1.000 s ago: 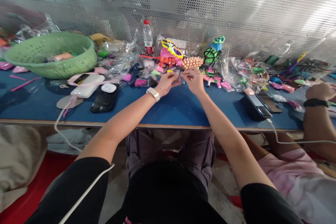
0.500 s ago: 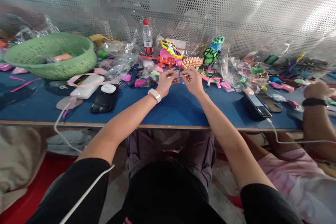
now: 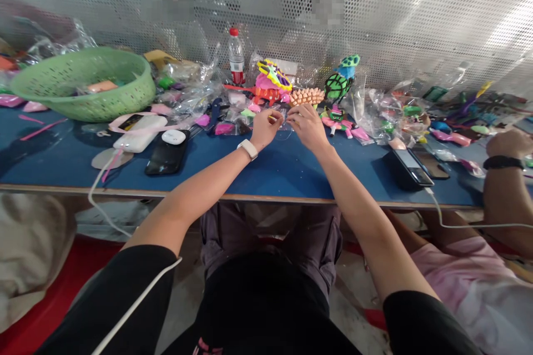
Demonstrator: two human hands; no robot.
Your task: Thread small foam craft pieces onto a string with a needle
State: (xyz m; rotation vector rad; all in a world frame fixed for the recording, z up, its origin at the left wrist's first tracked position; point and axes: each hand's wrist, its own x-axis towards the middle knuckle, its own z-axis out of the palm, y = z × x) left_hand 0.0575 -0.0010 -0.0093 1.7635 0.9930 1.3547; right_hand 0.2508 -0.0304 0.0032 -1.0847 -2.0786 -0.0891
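Note:
My left hand (image 3: 265, 128), with a white band at its wrist, is closed in a pinch over the blue table (image 3: 266, 177). Facing it, my right hand (image 3: 308, 126) is pinched too, its fingertips almost meeting the left ones. A thin pale strand (image 3: 285, 136) loops just below the fingertips; what each hand grips is too small to name. Just behind the hands lies an orange spiky clay piece (image 3: 306, 97). A pink, red and yellow clay figure (image 3: 271, 80) stands to its left, a green and blue one (image 3: 339, 84) to its right. Beside my right hand lies a small green-and-pink figure (image 3: 336, 121).
On the left are a green basket (image 3: 83, 108), a white power bank (image 3: 139, 133) and a black phone (image 3: 166, 156). A bottle (image 3: 236, 58) stands at the back. A black device (image 3: 406, 169) with a cable sits right, near another person's hand (image 3: 510, 144). Clear plastic bags line the back.
My right hand has turned, its back now more toward me, and the colourful bit beside its fingers is out of sight. A thin strand now shows below the fingertips. The view has shifted slightly.

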